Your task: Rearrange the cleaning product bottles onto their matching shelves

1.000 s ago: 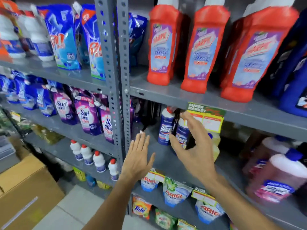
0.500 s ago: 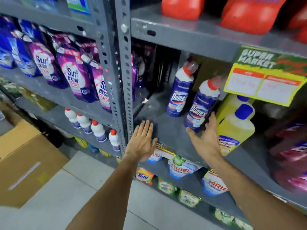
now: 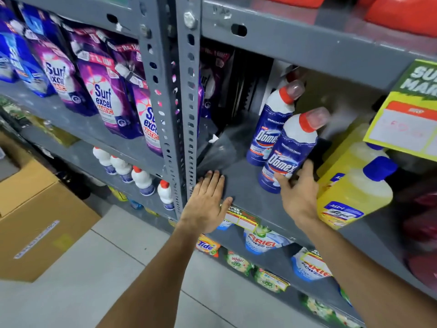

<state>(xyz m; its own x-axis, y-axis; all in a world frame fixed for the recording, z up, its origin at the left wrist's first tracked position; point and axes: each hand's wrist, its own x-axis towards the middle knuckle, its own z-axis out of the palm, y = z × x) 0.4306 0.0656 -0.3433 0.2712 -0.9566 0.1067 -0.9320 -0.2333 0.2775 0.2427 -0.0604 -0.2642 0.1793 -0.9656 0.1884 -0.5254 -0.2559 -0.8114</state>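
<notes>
Your right fingers (image 3: 305,169) curl around the base of the front Domex bottle (image 3: 287,152), thumb at its near side, closing on it. That bottle stands on the grey shelf (image 3: 246,185), with a second Domex bottle (image 3: 272,129) touching it at its 11 o'clock and a yellow bottle (image 3: 354,185) at its 3 o'clock. Your left hand (image 3: 208,202) lies flat, fingers together, on the shelf at the bottle's 8 o'clock.

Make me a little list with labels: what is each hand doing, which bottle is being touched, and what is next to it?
left hand: flat and open on the grey shelf
right hand: fingers wrapping the front blue bottle near its base
behind it: second blue bottle, upright
beside it: yellow bottles with blue caps
shelf above: price sign
</notes>
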